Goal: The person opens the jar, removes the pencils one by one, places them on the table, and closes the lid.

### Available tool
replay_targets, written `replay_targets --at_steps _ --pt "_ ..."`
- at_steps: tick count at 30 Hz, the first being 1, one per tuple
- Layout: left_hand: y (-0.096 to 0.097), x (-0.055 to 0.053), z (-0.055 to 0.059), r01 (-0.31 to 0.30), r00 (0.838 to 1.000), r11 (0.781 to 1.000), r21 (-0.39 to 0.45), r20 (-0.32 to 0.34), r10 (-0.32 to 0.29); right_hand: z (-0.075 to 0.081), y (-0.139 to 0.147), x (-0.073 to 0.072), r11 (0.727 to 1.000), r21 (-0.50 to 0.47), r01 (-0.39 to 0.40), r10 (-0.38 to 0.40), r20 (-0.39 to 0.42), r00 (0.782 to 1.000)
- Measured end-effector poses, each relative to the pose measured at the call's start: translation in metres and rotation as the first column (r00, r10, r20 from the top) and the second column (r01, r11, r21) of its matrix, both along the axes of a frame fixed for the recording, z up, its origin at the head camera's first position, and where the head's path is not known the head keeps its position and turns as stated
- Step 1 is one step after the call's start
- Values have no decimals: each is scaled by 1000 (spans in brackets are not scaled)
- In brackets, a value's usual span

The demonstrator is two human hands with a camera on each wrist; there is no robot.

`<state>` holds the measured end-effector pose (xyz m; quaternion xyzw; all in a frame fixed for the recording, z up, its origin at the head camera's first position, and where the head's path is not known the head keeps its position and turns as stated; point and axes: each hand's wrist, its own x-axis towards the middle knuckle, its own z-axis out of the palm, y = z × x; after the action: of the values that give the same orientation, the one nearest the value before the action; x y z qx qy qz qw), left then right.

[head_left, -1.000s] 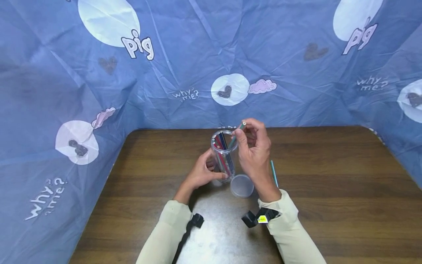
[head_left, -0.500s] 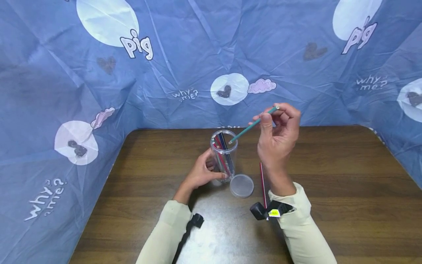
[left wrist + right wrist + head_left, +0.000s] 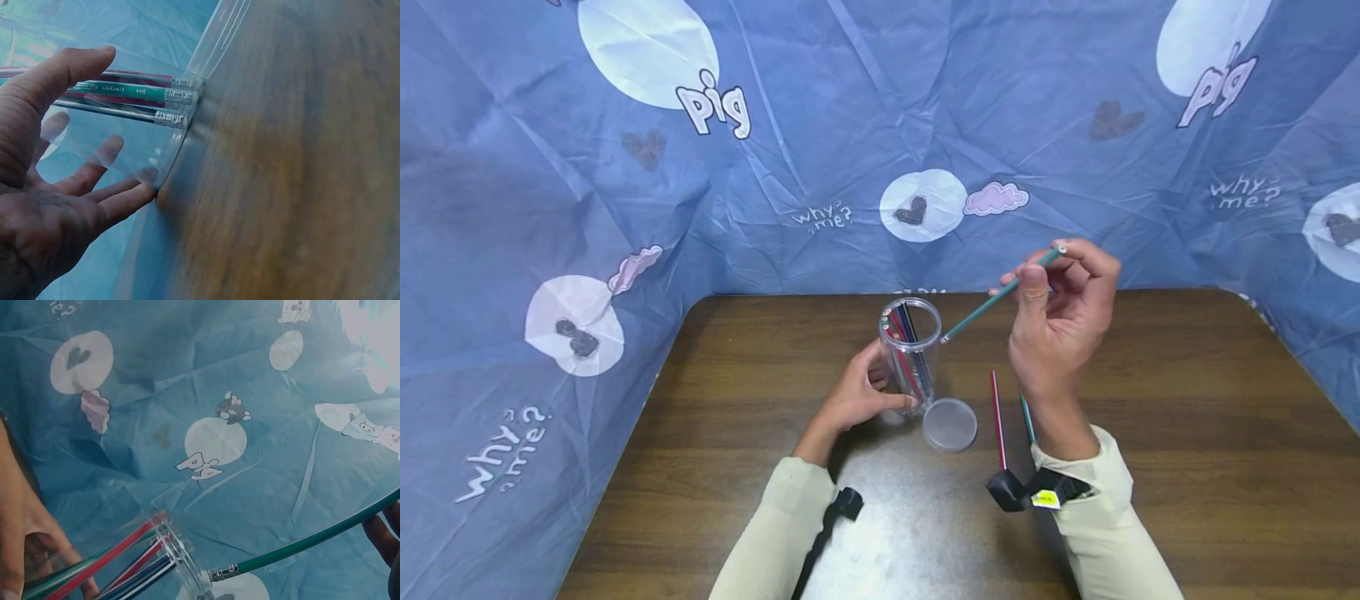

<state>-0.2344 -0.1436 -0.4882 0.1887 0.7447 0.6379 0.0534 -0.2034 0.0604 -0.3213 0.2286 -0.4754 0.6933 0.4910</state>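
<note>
A clear plastic jar stands upright on the table with several red, green and dark blue pencils in it. My left hand grips it low on its left side, thumb in front and fingers behind. In the left wrist view, the pencils' eraser ends rest at the jar's bottom. Right of the jar, my right hand pinches a green pencil between thumb and fingers, above the table. The pencil slants down to the left, its eraser end just outside the jar's rim in the head view.
A round clear lid lies on the wooden table by the jar's base. A red pencil and a green pencil, partly hidden by the right arm, lie to its right. A blue printed cloth hangs behind.
My right hand has drawn the green pencil up out of the jar and moved right with it. The red pencil on the table has come into view. The left hand and jar have stayed put.
</note>
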Motion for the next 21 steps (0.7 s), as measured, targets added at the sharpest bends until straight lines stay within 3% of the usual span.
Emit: replay_targets --at_steps 8,11,18,21 --pt "2 15 29 3 1000 1000 -8 14 -3 -15 12 5 1000 4 -18 17 76 997" --pt "2 15 31 -1 1000 1000 -20 6 1 -24 19 6 1000 28 -11 8 121 993" --pt "1 3 5 -4 1000 999 -34 18 5 -49 38 9 995 104 7 -28 202 979" --pt "0 2 1 -9 1000 1000 -27 10 9 -58 46 10 989 147 29 -64 243 968"
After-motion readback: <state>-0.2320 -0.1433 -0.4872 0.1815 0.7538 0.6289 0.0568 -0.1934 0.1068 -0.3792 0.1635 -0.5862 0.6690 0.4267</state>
